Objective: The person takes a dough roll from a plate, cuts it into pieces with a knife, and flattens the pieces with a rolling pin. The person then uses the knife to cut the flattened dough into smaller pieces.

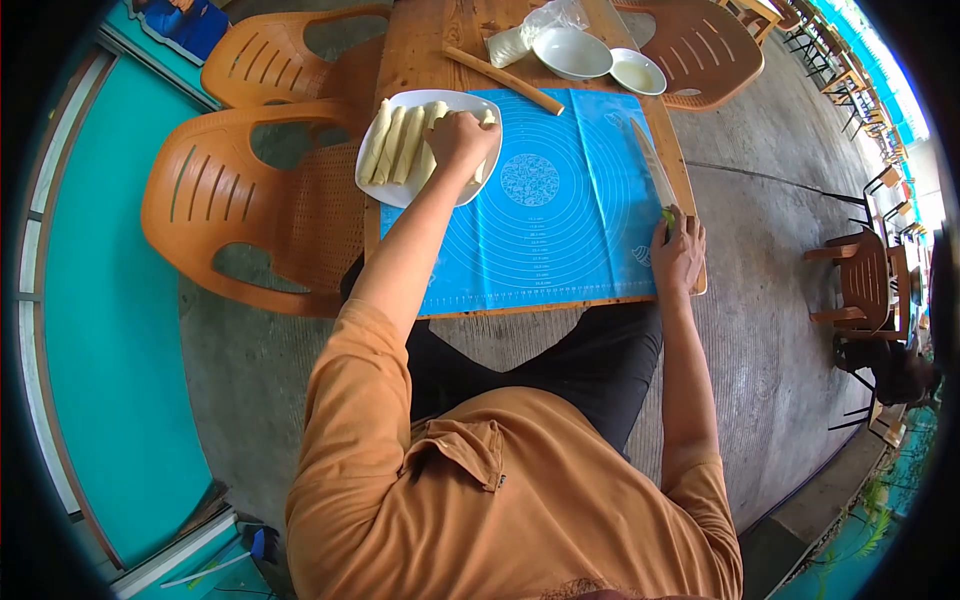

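A white plate (407, 98) at the left of the blue mat holds several pale dough rolls (397, 145) lying side by side. My left hand (462, 140) is over the plate's right part, its fingers curled down around a dough roll and partly hidden from above. On the mat's right edge lies a knife (652, 165), its blade pointing away from me. My right hand (681, 245) is closed about the knife's green handle, most of which is covered. The blue mat (560, 230) is printed with circles and a ruler scale.
Beyond the mat, a wooden rolling pin (503, 80) rests diagonally on the wooden table (425, 40). A white bowl (573, 52), a smaller bowl of pale liquid (637, 72) and a plastic bag with white contents (510, 45) stand nearby. Orange chairs (250, 205) flank the table.
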